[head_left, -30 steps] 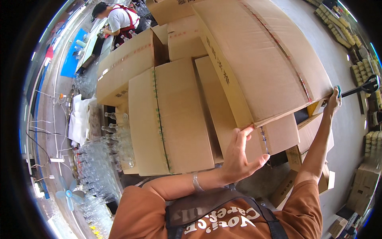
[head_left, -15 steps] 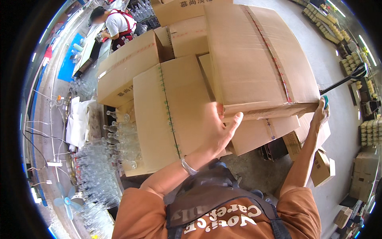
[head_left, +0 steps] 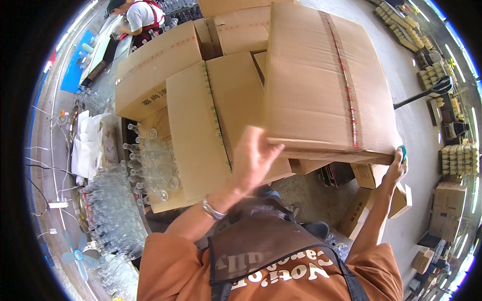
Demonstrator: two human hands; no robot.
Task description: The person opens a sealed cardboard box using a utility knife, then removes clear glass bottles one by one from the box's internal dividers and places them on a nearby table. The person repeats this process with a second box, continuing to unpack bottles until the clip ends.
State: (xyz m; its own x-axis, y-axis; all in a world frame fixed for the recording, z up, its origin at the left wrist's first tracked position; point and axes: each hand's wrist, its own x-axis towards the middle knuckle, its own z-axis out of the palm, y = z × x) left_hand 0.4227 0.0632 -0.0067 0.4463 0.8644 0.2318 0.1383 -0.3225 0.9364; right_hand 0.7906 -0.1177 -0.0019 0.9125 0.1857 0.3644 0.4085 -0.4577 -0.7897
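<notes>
A large brown cardboard box [head_left: 311, 80], taped down its middle, sits on top of other cartons in front of me. At its near left corner is my left hand [head_left: 252, 159], the thumb over the near edge and the fingers, somewhat blurred, by the side. My right hand [head_left: 395, 170] grips the near right corner, its fingers curled there. A small teal thing [head_left: 403, 153] shows at those fingertips; its kind I cannot make out. Just left of the large box lies another taped carton [head_left: 193, 105].
Clear glass bottles [head_left: 150, 165] lie beside the left carton, with many more glass pieces [head_left: 108, 210] below. A fan [head_left: 78, 255] stands at lower left. A co-worker [head_left: 143, 17] works at far left. A black handle [head_left: 442, 86] juts out right. Smaller cartons [head_left: 356, 213] lie by my right arm.
The large box has come nearer to me, covering more of the carton beneath, and both hands have moved with it. My view has shifted a little.
</notes>
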